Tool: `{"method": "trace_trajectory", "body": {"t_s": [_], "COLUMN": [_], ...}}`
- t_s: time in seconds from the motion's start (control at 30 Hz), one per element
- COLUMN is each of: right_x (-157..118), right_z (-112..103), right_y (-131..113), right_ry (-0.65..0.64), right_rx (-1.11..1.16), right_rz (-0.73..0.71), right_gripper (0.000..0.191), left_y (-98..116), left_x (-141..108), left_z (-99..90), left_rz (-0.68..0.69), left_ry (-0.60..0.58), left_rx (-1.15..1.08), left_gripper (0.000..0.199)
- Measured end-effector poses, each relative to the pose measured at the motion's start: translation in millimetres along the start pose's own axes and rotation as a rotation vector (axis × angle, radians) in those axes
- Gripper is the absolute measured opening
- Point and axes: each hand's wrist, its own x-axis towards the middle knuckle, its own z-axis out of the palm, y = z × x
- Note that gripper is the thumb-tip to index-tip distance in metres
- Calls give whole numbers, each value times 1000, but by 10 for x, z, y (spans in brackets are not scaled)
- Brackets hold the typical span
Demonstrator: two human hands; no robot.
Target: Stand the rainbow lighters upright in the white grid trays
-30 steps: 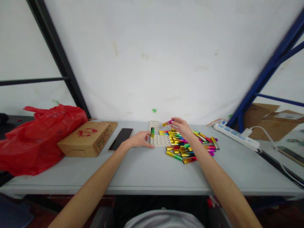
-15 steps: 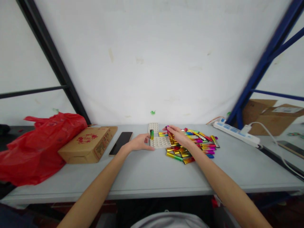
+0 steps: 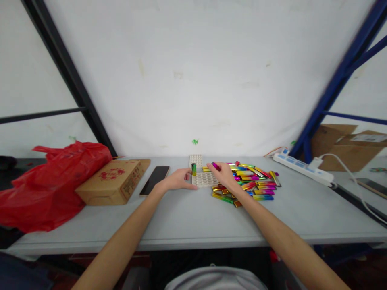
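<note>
A pale tray with rows of small round hollows (image 3: 204, 180) lies in the middle of the table. My left hand (image 3: 179, 179) grips its left edge, thumb along the front corner and fingers curled behind. Beside those fingers, a shiny green-and-gold tube (image 3: 194, 169) stands upright at the tray's left end. Over the tray's right end, my right hand (image 3: 224, 175) pinches a shiny purple tube (image 3: 215, 166), which is tilted; its lower part is hidden by the hand. Under and beyond my right wrist spreads a pile of shiny multicoloured tubes (image 3: 264, 192).
A second pale tray (image 3: 196, 160) lies behind, near the wall. To the left are a dark phone (image 3: 155, 180), a cardboard box (image 3: 110, 181) and a red plastic bag (image 3: 57, 185). On the right are a white power strip (image 3: 302, 169) with a cable and an open carton (image 3: 347, 149).
The purple tube in my right hand has tipped from nearly upright to a stronger slant, and that hand has turned slightly. My left hand keeps its place at the tray.
</note>
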Motion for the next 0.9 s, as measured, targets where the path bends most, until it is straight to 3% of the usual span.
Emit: {"method": "trace_trajectory", "body": {"t_s": [0.27,0.5,0.77,0.9], "right_x": [-7,-3,-28,8], "right_z": [22,31,69,123], "right_y": [3,12,18,-16], "right_ry": [30,23,-120,-155], "right_rx": [-113,-134,-167,-221], "right_rz": [-23,-40,-256,-219], "right_gripper": [38,43,37,42], "left_y": [21,13,20,13], "left_x": [0,-1,-2,-4], "left_z": [-11,-3,2,5], "left_rz": [-6,-1,-5,4], "left_ry": [-6,-2,6,12], "left_rx": [3,2,19,15], "left_gripper": [70,71,72,73]}}
